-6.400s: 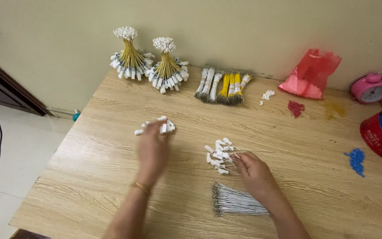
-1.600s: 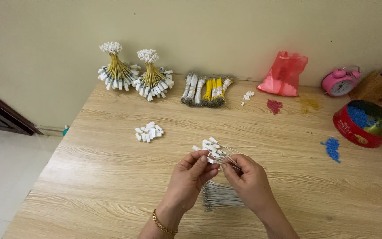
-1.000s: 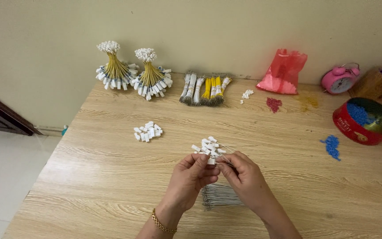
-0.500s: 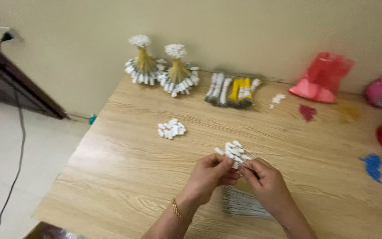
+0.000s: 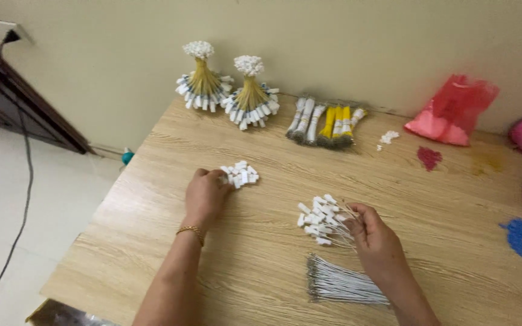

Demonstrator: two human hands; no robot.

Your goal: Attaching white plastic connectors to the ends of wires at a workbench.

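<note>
Now left hand point(image 5: 205, 194) fingers pressed on small white caps point(image 5: 240, 175), right hand point(image 5: 374, 232) pinching capped wires point(image 5: 323, 218), wooden table point(image 5: 442, 199).

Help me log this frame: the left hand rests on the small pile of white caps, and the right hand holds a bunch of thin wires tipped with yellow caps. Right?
Not quite. In the head view the wires in the right hand are tipped with white caps, not yellow: see the bunch of thin wires. The left hand does rest at the small pile of white caps.
</note>
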